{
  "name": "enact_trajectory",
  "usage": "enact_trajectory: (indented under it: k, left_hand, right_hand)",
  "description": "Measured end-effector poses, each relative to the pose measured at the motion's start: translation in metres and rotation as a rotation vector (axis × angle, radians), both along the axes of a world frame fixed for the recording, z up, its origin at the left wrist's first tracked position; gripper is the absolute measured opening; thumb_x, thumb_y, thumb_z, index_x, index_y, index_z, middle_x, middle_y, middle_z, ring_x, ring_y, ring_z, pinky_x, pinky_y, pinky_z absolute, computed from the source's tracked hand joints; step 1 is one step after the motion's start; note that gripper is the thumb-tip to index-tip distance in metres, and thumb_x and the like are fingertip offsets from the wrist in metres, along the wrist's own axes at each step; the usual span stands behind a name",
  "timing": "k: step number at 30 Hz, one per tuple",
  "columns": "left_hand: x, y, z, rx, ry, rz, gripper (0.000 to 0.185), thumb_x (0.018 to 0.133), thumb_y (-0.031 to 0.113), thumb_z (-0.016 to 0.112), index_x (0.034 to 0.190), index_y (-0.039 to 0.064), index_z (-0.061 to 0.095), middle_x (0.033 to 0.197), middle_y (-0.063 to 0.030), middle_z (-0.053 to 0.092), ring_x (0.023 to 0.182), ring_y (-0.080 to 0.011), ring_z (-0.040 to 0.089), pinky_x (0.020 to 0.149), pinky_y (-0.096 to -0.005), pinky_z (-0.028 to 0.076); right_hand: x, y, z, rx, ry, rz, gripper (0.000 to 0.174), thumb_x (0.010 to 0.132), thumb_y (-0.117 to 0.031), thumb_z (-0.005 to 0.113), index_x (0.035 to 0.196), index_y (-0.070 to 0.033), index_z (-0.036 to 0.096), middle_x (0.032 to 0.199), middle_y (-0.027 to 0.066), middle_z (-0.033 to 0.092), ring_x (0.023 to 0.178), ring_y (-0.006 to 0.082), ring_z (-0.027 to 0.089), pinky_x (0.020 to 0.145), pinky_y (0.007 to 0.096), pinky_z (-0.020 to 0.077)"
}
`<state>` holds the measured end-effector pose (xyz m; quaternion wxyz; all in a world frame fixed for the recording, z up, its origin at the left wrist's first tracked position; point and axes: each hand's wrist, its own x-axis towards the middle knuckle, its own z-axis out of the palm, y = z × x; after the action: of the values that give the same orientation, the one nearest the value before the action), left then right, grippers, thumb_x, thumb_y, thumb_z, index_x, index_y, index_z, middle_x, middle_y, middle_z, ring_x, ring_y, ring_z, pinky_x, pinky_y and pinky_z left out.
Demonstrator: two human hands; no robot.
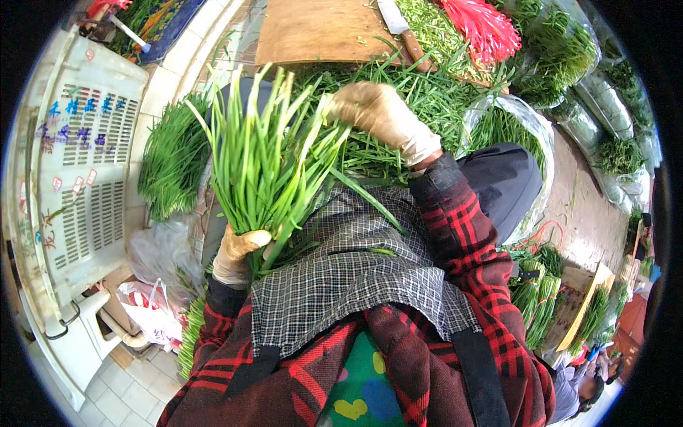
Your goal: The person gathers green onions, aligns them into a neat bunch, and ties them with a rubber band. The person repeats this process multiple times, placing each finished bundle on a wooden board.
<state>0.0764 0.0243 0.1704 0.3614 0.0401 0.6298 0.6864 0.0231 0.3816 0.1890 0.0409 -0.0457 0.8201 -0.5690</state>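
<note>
My left hand (243, 251), in a pale glove, grips a bunch of garlic chives (261, 176) low down, thumb across the stalks. Their pale cut ends fan upward, away from me. At the right side of the fan is my gloved right hand (381, 117), slightly blurred, its curled fingers pinching a few stalk ends. Beneath it, a heap of loose green leaves (384, 149) covers my lap. A checked apron (347, 272) lies over my body, with stray leaves on it.
Ahead, a wooden board (320, 32) holds a wood-handled knife (408, 37), chopped stalk ends (427, 32) and red plastic ties (483, 29). A chive pile (176, 155) and plastic crate (88, 155) stand left. Bagged greens (565, 58) line the right. A person (576, 389) is at lower right.
</note>
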Motion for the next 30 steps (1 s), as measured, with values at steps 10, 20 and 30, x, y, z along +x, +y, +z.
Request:
enact_trajectory:
  k: [10,20,30]
  left_hand:
    - [0.004,-0.002,0.015,0.23,-0.14,0.282,0.058,0.075,0.022,0.071,0.122,-0.009,0.057,0.096,-0.0189,0.067,0.078,-0.0254,0.066,0.07,-0.033,0.055]
    - [0.002,-0.021,-0.004,0.417,-0.262,0.22,0.054,0.08,0.024,0.07,0.118,-0.011,0.057,0.098,-0.0168,0.067,0.071,-0.0195,0.063,0.066,-0.0273,0.052]
    - [-0.013,-0.022,0.003,0.38,-0.203,0.138,0.049,0.077,0.025,0.066,0.113,-0.006,0.055,0.091,-0.0144,0.061,0.077,-0.0273,0.061,0.067,-0.0367,0.051]
  right_hand:
    - [0.01,0.027,0.008,0.539,0.642,-0.033,0.06,0.082,-0.034,0.078,0.135,-0.012,0.061,0.118,0.0107,0.069,0.109,0.0234,0.064,0.095,0.0375,0.0474]
    - [-0.001,0.005,-0.012,-0.164,0.06,-0.462,0.029,0.097,-0.031,0.065,0.093,-0.003,0.073,0.07,0.0057,0.07,0.063,0.0118,0.064,0.062,0.0255,0.0504]
    - [0.012,-0.016,0.009,-0.097,0.469,-0.002,0.029,0.088,-0.027,0.075,0.105,-0.004,0.073,0.096,0.0107,0.073,0.094,0.0236,0.069,0.089,0.0338,0.0495]
